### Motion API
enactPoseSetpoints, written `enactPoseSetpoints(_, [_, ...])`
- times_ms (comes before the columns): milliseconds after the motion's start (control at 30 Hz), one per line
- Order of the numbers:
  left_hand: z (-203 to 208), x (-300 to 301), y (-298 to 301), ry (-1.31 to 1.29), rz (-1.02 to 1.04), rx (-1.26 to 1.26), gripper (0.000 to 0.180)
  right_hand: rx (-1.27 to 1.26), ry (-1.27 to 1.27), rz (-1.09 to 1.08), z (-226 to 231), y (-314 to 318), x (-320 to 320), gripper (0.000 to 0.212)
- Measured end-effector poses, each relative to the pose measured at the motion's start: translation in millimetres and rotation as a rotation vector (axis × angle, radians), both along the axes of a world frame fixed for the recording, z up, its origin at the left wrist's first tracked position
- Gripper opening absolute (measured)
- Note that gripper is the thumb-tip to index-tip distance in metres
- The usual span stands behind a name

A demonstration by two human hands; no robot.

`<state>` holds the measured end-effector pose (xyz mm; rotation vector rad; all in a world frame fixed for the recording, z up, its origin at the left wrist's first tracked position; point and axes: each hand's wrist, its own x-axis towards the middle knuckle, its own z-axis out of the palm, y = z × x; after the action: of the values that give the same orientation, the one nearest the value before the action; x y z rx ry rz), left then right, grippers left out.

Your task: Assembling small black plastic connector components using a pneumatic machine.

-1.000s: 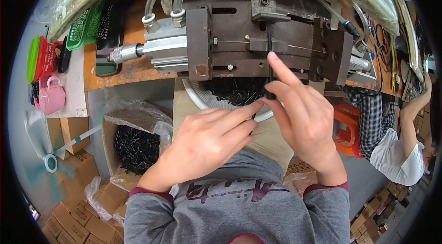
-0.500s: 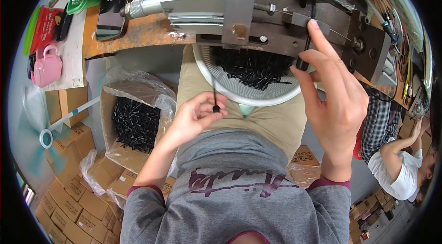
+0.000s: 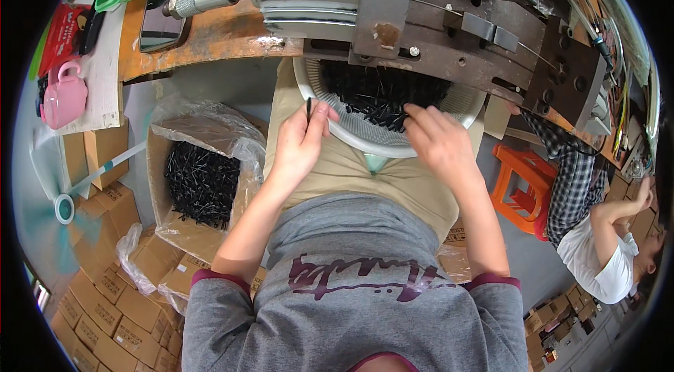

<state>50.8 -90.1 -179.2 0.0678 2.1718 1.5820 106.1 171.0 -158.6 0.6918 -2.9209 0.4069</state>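
While the left hand (image 3: 302, 141) pinches a black rod (image 3: 309, 108) at eleven o'clock, the right hand (image 3: 440, 141) seemingly picks.
Grip unclear amid black parts (image 3: 375, 96), twelve-o'clock basket (image 3: 354, 142); next likely needs isolating one.

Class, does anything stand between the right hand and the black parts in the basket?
Nothing visible: the right hand reaches over the basket's near rim to the edge of the black parts; whether it touches them is unclear.
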Motion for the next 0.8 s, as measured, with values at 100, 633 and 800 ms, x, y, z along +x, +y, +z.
enactPoseSetpoints(100, [-3.8, -0.6, -0.2, 0.001, 0.086, 0.038, 0.020, 0.039, -0.081, -0.107, -43.8, 16.2, -4.8, 0.025])
enactPoseSetpoints(633, [-3.8, 9.5, -2.7, 0.042, 0.105, -0.025, 0.010, -0.079, -0.166, -0.241, -122.4, -52.1, -45.1, 0.010])
enactPoseSetpoints(800, [0.5, 5.2, -4.2, -0.053, 0.102, -0.022, 0.017, -0.903, -0.885, -0.511, -69.7, -34.9, -28.8, 0.024])
